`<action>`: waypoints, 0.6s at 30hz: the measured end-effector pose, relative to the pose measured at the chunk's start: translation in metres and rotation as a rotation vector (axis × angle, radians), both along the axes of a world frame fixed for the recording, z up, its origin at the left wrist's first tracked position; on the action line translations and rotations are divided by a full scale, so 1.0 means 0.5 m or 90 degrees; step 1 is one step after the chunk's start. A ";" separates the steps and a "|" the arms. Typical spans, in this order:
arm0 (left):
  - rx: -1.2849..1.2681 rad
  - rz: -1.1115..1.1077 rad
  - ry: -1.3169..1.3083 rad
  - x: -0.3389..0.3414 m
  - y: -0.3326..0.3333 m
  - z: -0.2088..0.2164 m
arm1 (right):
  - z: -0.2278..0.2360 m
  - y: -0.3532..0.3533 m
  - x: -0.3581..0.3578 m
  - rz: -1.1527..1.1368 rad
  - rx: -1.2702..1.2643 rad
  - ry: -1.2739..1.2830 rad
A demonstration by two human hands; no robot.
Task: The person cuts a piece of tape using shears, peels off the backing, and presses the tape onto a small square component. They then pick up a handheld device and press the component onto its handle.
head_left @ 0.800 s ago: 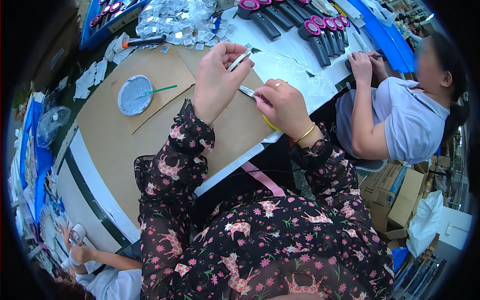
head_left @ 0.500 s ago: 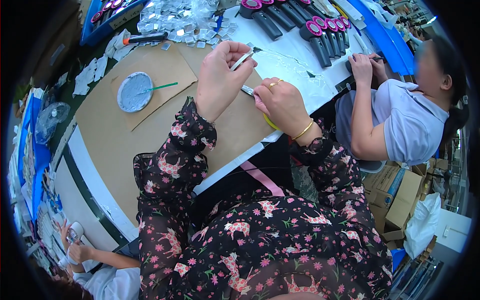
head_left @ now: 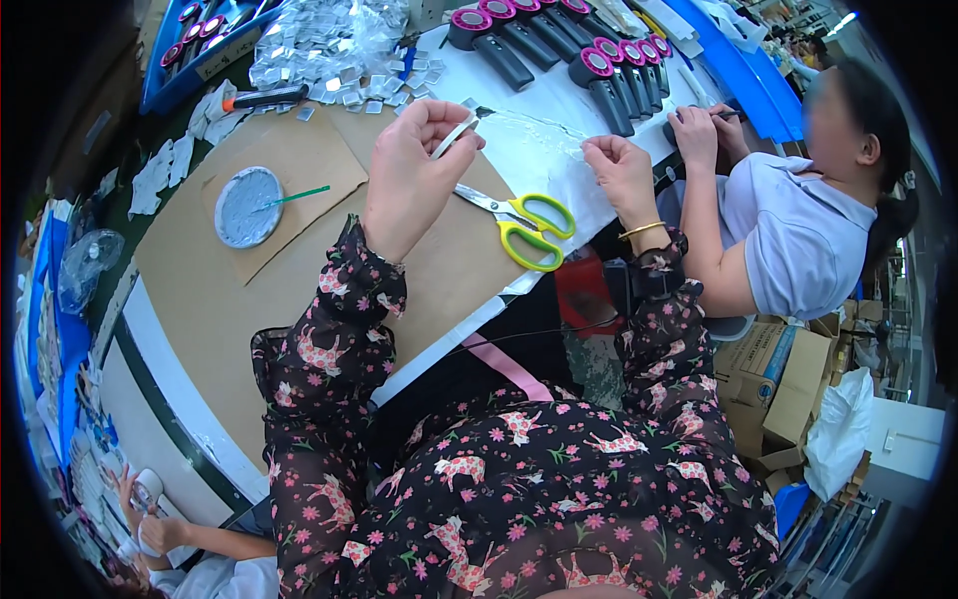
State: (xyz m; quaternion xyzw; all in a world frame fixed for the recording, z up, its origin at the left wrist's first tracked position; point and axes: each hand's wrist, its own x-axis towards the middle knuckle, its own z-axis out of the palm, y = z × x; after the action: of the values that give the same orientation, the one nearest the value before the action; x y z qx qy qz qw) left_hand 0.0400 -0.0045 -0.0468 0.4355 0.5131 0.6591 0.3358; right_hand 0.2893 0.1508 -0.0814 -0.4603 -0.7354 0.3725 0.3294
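Observation:
My left hand (head_left: 407, 182) is closed on a thin white curved strip (head_left: 454, 135), held above the brown board between thumb and fingers. To its right, my right hand (head_left: 625, 178) is raised with its fingertips pinched together over the white sheet. Whatever they hold, if anything, is too small or too clear to make out. Between my hands lies a pair of scissors (head_left: 507, 209) with yellow-green handles near the front edge; neither hand touches it. Left of my left hand, a round dish (head_left: 248, 208) of grey paste has a green stick (head_left: 297, 197) in it.
Small clear square pieces (head_left: 349, 97) are heaped at the back, beside an orange-and-black cutter (head_left: 267, 98). Several black devices with pink round heads (head_left: 504, 62) lie at the back right. A co-worker (head_left: 788, 215) sits at the right; another person's hands (head_left: 150, 504) work at lower left.
My right hand has left the scissors and moved right and up, so they now lie fully in sight. My left hand keeps the white strip. The whole view has shifted slightly.

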 end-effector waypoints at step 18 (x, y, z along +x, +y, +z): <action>-0.041 -0.026 -0.003 -0.004 0.000 0.000 | -0.033 0.050 0.021 -0.054 -0.052 -0.031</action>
State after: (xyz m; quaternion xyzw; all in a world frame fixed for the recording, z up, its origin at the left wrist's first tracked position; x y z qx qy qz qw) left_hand 0.0380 -0.0044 -0.0468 0.4335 0.5240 0.6363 0.3641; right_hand 0.2998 0.1758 -0.0977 -0.5127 -0.7073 0.3768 0.3080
